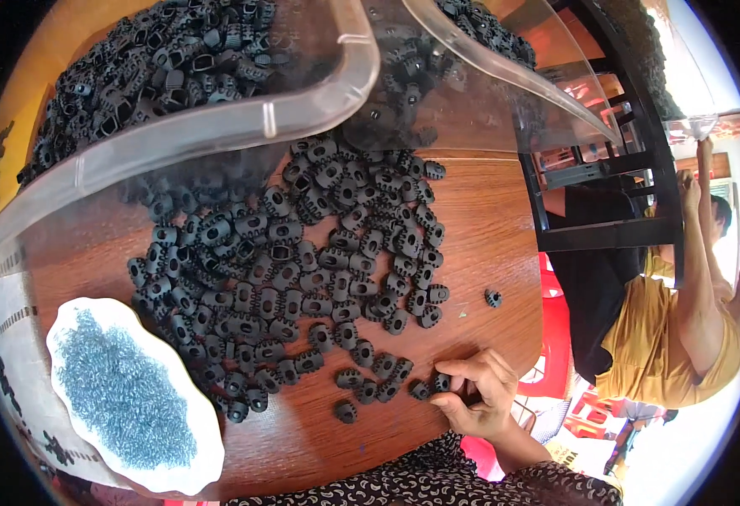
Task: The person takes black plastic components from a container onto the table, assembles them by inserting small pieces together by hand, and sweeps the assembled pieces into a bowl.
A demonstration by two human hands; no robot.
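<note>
My right hand (484, 390) is at the table's near right edge, its thumb and forefinger closed on a small black hair claw clip piece (442, 382). Right beside the fingertips lies another clip piece (420, 390). A small group of clip pieces (366, 390) sits just left of them. Farther left and back spreads a large heap of the same black toothed pieces (286, 274), each with an oval hole. My left hand does not show. At the near left, a white scalloped plate (206, 451) holds a pile of tiny metal springs (126, 396).
Two clear plastic bins, one at the back left (193, 122) and one at the back right (547, 80), hold many black pieces. One stray piece (493, 298) lies near the right edge of the brown wooden table (488, 219). Beyond are a dark chair (606, 240) and another person (673, 329).
</note>
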